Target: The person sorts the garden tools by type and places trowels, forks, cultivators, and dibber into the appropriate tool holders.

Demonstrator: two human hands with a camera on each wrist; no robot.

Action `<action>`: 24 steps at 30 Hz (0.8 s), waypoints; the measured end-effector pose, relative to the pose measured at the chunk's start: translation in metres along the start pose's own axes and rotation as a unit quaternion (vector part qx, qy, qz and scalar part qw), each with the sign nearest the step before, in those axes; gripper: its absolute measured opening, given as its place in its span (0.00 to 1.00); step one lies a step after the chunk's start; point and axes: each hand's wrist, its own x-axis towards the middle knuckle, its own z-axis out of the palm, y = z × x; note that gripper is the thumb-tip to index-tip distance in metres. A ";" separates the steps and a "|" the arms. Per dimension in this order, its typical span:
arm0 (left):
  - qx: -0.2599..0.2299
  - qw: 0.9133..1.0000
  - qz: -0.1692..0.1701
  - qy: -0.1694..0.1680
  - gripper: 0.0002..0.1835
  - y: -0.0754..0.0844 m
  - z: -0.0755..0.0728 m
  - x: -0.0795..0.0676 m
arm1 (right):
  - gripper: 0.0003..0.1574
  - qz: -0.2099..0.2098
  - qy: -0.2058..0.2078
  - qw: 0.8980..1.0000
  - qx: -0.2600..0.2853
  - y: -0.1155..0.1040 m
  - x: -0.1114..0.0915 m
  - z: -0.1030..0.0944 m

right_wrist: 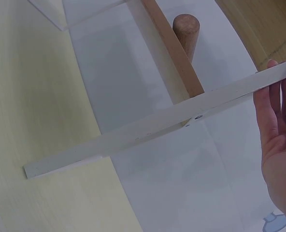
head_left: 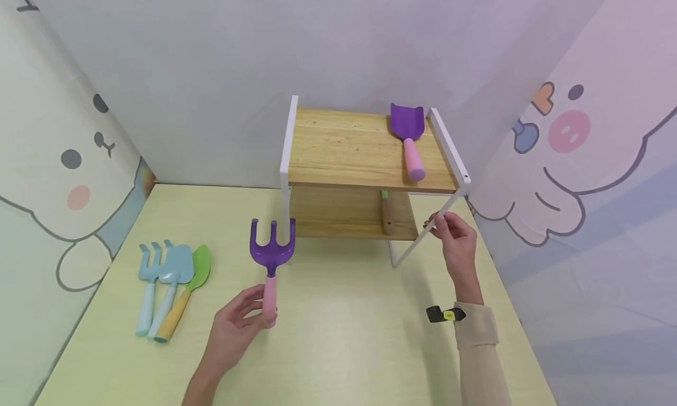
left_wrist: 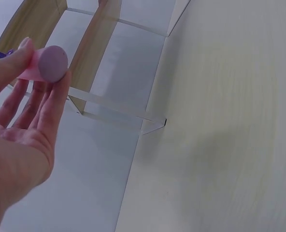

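Observation:
My left hand (head_left: 235, 329) holds a small purple garden fork (head_left: 272, 254) by its pink handle, tines up, in front of the shelf's left side. In the left wrist view, the handle's round end (left_wrist: 53, 64) shows between thumb and fingers. A two-tier wooden shelf (head_left: 338, 147) with a white frame stands on the table. My right hand (head_left: 458, 241) grips the frame's front right leg (right_wrist: 148, 123), with fingers curled at the bar in the right wrist view. On the top tier lies a purple toy shovel (head_left: 407, 122) with a pink handle, toward the right.
A tool with a brown wooden handle (head_left: 388, 216) lies on the lower tier at the right. Left on the table (head_left: 338, 335) are a light blue rake (head_left: 148, 294), a light blue shovel (head_left: 177, 265) and a green trowel (head_left: 201, 266) with a yellow handle. Printed cloth walls surround the table.

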 end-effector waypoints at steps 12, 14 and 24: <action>0.034 0.999 -0.002 -0.033 0.26 0.003 0.019 0.008 | 0.09 -0.007 -0.008 1.000 0.017 0.000 0.001 0.000; 0.034 0.999 -0.006 -0.037 0.26 0.004 0.022 0.009 | 0.09 -0.005 -0.007 1.000 0.017 0.000 0.000 0.000; -0.002 0.997 -0.001 -0.080 0.27 0.004 0.037 0.022 | 0.09 -0.001 -0.001 1.000 0.011 -0.001 0.001 0.000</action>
